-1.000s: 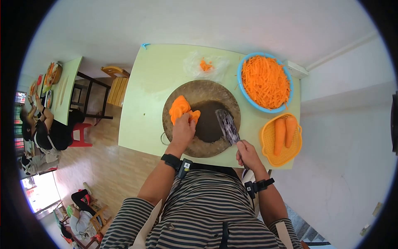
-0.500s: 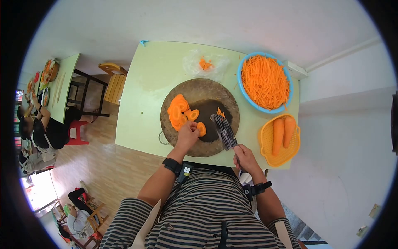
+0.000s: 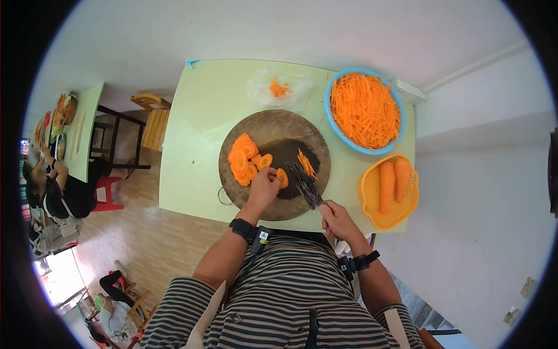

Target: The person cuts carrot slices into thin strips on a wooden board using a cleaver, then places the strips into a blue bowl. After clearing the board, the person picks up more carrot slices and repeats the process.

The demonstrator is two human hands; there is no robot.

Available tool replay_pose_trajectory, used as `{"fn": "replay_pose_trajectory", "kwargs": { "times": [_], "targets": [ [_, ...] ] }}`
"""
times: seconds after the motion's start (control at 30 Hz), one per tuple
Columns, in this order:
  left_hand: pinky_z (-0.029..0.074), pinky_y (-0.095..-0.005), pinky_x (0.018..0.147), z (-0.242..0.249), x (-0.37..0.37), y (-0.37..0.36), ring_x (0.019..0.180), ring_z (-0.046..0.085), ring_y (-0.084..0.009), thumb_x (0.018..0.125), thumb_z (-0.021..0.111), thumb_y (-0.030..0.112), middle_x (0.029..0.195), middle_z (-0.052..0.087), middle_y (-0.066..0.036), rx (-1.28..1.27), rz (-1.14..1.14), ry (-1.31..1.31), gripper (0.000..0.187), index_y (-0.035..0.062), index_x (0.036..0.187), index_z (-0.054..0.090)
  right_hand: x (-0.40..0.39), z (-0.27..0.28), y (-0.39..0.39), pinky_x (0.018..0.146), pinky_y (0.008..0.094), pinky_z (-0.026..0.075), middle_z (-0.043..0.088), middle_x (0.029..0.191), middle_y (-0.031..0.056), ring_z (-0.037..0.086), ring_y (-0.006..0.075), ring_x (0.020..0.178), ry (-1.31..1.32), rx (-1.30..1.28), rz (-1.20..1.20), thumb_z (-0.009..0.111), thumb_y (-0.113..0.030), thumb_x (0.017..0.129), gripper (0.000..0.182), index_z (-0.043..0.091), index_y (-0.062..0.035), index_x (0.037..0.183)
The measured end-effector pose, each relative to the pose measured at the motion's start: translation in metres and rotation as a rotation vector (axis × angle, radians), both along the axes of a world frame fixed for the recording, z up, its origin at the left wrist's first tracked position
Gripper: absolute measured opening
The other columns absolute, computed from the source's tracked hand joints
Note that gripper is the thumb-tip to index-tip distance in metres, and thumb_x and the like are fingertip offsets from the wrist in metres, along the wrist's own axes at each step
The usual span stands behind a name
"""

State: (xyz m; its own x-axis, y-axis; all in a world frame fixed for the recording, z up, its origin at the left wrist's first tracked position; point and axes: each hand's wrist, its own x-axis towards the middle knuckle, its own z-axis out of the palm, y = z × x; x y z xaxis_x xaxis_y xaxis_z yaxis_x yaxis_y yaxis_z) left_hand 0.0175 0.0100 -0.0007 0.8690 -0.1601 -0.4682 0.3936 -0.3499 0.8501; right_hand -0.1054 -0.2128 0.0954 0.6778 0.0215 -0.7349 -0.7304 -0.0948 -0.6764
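Left hand (image 3: 265, 189): fingers bunched nearly closed, tips at the edge of an oval carrot slice (image 3: 282, 178); I could not tell whether they pinched it or only touched it. Right hand (image 3: 339, 220): curled fully around the handle of a knife (image 3: 303, 185), whose broad, dark blade had a streaky, mottled face and stood just beside thin, straight carrot shreds (image 3: 307, 164). Slice, shreds and a heap of smooth, overlapping orange slices (image 3: 241, 156) all lay on a round chopping block (image 3: 273, 129), brown and scuffed, with a darker patch at its middle and a thin metal ring at its near left edge. Beneath it, a pale green, smooth-topped table (image 3: 195, 128). To the right, a round blue basin (image 3: 402, 113) was piled with matted shreds; nearer, a yellow basket (image 3: 416, 195) of perforated lattice held two whole tapered carrots (image 3: 386, 189). Beyond the block, crinkled clear plastic (image 3: 299, 96) lay under orange scraps (image 3: 279, 88). Black wristbands (image 3: 240, 228) carried small white labels, their marks too small to read
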Motion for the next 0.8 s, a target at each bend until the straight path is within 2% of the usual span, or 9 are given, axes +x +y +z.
{"fn": "replay_pose_trajectory", "kwargs": {
  "times": [0.07, 0.37, 0.43, 0.5, 0.57, 0.7, 0.77, 0.8],
  "targets": [
    [0.054, -0.0294, 0.060, -0.001, 0.000, 0.003, 0.063, 0.066, -0.0146, 0.087, 0.066, 0.006, 0.077, 0.066, -0.007, 0.027, 0.004, -0.008, 0.022, -0.0035, 0.106, 0.063, 0.004, 0.003, -0.003, 0.045, 0.0240, 0.043, 0.056, 0.067, 0.0013, 0.052, 0.0083, 0.050, 0.012, -0.060, 0.026, 0.050, -0.042, 0.104, 0.042, 0.060, -0.0030, 0.117],
    [0.056, -0.0286, 0.062, 0.022, 0.005, -0.013, 0.067, 0.069, -0.0154, 0.091, 0.063, 0.005, 0.080, 0.068, -0.008, -0.069, -0.011, 0.069, 0.024, -0.0044, 0.113, 0.060, 0.005, 0.005, -0.008, 0.046, 0.0238, 0.042, 0.055, 0.067, 0.0015, 0.051, 0.0084, 0.050, -0.080, -0.065, -0.067, 0.048, -0.040, 0.105, 0.041, 0.060, -0.0019, 0.115],
    [0.057, -0.0279, 0.063, 0.024, 0.006, -0.021, 0.074, 0.070, -0.0143, 0.092, 0.061, 0.004, 0.087, 0.069, -0.009, -0.033, -0.024, 0.106, 0.027, -0.0046, 0.118, 0.058, -0.001, 0.004, -0.006, 0.046, 0.0237, 0.042, 0.055, 0.067, 0.0014, 0.051, 0.0085, 0.049, -0.074, -0.056, -0.078, 0.049, -0.040, 0.105, 0.041, 0.060, -0.0019, 0.116],
    [0.057, -0.0281, 0.063, 0.022, 0.006, -0.026, 0.074, 0.070, -0.0147, 0.091, 0.062, 0.005, 0.086, 0.069, -0.009, 0.018, -0.031, 0.095, 0.028, -0.0045, 0.117, 0.058, -0.008, 0.002, -0.003, 0.046, 0.0236, 0.042, 0.055, 0.066, 0.0013, 0.051, 0.0086, 0.049, -0.069, -0.047, -0.091, 0.049, -0.040, 0.105, 0.042, 0.060, -0.0019, 0.117],
    [0.057, -0.0282, 0.064, 0.017, 0.004, -0.028, 0.075, 0.071, -0.0151, 0.091, 0.063, 0.006, 0.086, 0.069, -0.009, 0.070, -0.042, 0.084, 0.028, -0.0045, 0.117, 0.058, -0.013, 0.000, -0.001, 0.044, 0.0231, 0.041, 0.057, 0.065, 0.0021, 0.050, 0.0083, 0.045, -0.035, -0.034, -0.091, 0.048, -0.036, 0.106, 0.035, 0.059, -0.0023, 0.108],
    [0.057, -0.0334, 0.068, 0.009, -0.001, -0.026, 0.075, 0.072, -0.0219, 0.087, 0.068, 0.010, 0.087, 0.070, -0.013, 0.230, -0.084, -0.114, 0.029, -0.0039, 0.112, 0.061, -0.016, 0.000, -0.006, 0.044, 0.0231, 0.041, 0.057, 0.065, 0.0018, 0.050, 0.0082, 0.046, -0.029, -0.059, -0.071, 0.048, -0.036, 0.106, 0.036, 0.059, -0.0021, 0.109],
    [0.057, -0.0358, 0.070, 0.015, -0.003, -0.025, 0.076, 0.072, -0.0251, 0.086, 0.069, 0.011, 0.088, 0.071, -0.014, 0.275, -0.099, -0.181, 0.029, -0.0039, 0.111, 0.062, -0.011, 0.003, -0.009, 0.047, 0.0248, 0.043, 0.055, 0.068, 0.0029, 0.052, 0.0089, 0.051, -0.029, -0.094, -0.065, 0.049, -0.041, 0.105, 0.045, 0.060, -0.0005, 0.121],
    [0.056, -0.0374, 0.072, 0.020, -0.003, -0.024, 0.079, 0.072, -0.0279, 0.086, 0.069, 0.012, 0.088, 0.071, -0.016, 0.274, -0.109, -0.176, 0.029, -0.0035, 0.110, 0.063, -0.010, 0.004, -0.008, 0.047, 0.0248, 0.043, 0.055, 0.068, 0.0029, 0.052, 0.0089, 0.051, -0.029, -0.093, -0.068, 0.049, -0.041, 0.105, 0.045, 0.060, -0.0005, 0.121]
  ]
}}
